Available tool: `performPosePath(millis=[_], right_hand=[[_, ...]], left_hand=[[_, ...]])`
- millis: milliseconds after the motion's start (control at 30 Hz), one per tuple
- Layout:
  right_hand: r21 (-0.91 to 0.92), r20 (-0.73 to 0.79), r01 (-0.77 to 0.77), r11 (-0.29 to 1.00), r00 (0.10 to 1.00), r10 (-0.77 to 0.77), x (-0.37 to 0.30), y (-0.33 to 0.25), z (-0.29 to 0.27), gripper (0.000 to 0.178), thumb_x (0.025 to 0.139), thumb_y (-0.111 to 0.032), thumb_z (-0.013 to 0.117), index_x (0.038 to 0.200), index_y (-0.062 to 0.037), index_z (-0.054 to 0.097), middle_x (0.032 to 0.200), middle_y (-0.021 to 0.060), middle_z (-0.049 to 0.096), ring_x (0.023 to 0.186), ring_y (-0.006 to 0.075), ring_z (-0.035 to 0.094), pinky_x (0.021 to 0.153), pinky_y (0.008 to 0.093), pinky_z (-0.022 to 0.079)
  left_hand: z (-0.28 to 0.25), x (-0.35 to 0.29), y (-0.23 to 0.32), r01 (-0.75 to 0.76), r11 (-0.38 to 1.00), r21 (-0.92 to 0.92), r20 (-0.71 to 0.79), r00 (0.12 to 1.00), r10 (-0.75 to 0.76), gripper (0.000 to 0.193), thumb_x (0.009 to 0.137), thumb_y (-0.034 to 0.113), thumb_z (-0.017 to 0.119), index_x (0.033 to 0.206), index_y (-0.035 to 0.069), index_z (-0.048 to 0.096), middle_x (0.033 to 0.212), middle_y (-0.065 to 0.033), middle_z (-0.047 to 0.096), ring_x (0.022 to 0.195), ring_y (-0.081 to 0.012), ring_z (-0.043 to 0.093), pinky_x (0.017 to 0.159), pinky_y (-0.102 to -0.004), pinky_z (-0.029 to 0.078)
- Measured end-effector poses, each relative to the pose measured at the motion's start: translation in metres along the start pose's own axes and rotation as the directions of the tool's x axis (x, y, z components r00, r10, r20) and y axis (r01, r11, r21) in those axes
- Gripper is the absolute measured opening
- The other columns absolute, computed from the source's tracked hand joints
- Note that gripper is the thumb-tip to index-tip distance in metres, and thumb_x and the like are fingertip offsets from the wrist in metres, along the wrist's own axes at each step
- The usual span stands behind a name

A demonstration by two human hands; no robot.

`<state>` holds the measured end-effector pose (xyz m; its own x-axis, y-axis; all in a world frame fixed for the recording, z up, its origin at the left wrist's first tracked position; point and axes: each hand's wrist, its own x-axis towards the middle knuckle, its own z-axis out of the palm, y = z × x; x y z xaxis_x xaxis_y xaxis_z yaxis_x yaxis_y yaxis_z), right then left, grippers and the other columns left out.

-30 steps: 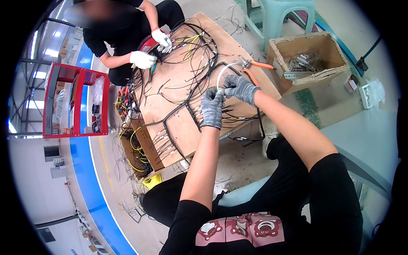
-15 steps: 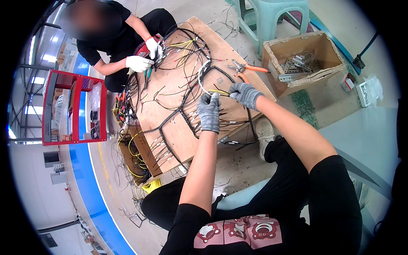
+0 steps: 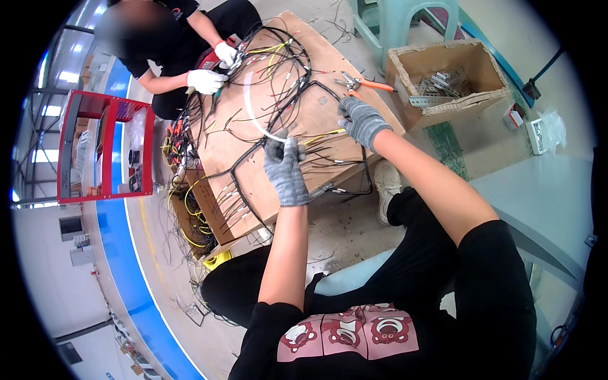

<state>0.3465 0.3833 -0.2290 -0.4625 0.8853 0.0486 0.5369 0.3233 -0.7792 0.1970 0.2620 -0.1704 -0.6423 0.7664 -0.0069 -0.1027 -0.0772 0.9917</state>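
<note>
A long white tube (image 3: 251, 107) curves up and to the left from my left hand (image 3: 285, 168). The grey-gloved fingers of that hand are closed on the tube's lower end, above the black wire harness (image 3: 235, 174). A thin yellow wire (image 3: 324, 135) runs from beside the left hand to the fingertips of my right hand (image 3: 364, 121). Also grey-gloved, the right hand has its fingers curled around the wire's end; the glove hides the exact grip. Just beyond it lie orange-handled pliers (image 3: 347, 80), one handle close to the knuckles.
The wires spread over a wooden tabletop (image 3: 323, 54). Across it, a person in white gloves (image 3: 206, 81) handles cables and a tool. A cardboard box (image 3: 443, 104) of metal parts stands at right, near a pale green stool (image 3: 411, 19). A red rack (image 3: 107, 145) is at left.
My left hand has moved left, away from my right hand, and the white tube now reaches further left. The right hand has shifted slightly toward the pliers. The whole view has shifted a little.
</note>
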Motion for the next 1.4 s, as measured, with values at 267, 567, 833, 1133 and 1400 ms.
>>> performPosePath(millis=[267,567,833,1133,1400], right_hand=[[-0.462,0.374,0.246,0.852,0.925,-0.065,-0.055,-0.028,0.035,0.026,0.072,-0.019,0.065,0.094,-0.0063,0.059,0.091,0.0129,0.059,0.092,0.0287,0.056,0.08,0.0394,0.045],[-0.261,0.274,0.13,0.956,0.96,-0.055,-0.069,-0.028,0.02,0.013,0.073,-0.012,0.062,0.084,-0.005,0.059,0.083,0.0149,0.06,0.082,0.0316,0.057,0.075,0.0395,0.045],[-0.126,0.108,0.129,0.984,0.987,-0.116,-0.075,-0.012,0.023,0.019,0.078,-0.014,0.058,0.095,-0.0047,0.059,0.091,0.0161,0.062,0.087,0.0331,0.057,0.078,0.0382,0.045],[-0.028,-0.022,0.072,0.997,0.997,-0.072,-0.067,-0.029,0.023,0.022,0.083,-0.019,0.054,0.098,-0.0029,0.058,0.097,0.016,0.061,0.091,0.032,0.057,0.08,0.0378,0.045],[-0.428,0.06,0.215,0.878,0.976,-0.21,-0.066,-0.055,0.004,0.018,0.081,-0.02,0.055,0.092,-0.0061,0.06,0.086,0.0137,0.062,0.085,0.0303,0.057,0.076,0.0382,0.045]], left_hand=[[-0.056,-0.072,-0.027,0.24,0.965,0.1,0.116,0.961,-0.251,0.012,0.087,0.016,0.057,0.09,0.004,0.058,0.066,0.0001,0.056,0.053,-0.0054,0.047,0.047,-0.0186,0.038],[-0.073,-0.079,-0.058,0.352,0.915,0.197,0.098,0.922,-0.376,0.015,0.088,0.02,0.055,0.09,0.006,0.057,0.068,0.0,0.057,0.053,-0.0057,0.048,0.049,-0.0186,0.04],[-0.044,-0.069,-0.06,0.317,0.936,0.154,0.148,0.929,-0.339,0.019,0.086,0.012,0.057,0.103,0.004,0.059,0.074,0.0012,0.056,0.056,-0.0039,0.047,0.048,-0.0164,0.04],[-0.023,-0.029,-0.089,0.068,0.769,0.636,0.196,0.949,-0.246,0.027,0.078,0.013,0.06,0.102,-0.001,0.058,0.084,-0.015,0.064,0.071,-0.0226,0.061,0.066,-0.0322,0.048],[0.003,-0.003,-0.109,-0.022,0.752,0.659,0.227,0.959,-0.17,0.018,0.081,0.013,0.059,0.094,0.0,0.059,0.065,-0.0042,0.055,0.051,-0.0116,0.047,0.049,-0.0274,0.042]])
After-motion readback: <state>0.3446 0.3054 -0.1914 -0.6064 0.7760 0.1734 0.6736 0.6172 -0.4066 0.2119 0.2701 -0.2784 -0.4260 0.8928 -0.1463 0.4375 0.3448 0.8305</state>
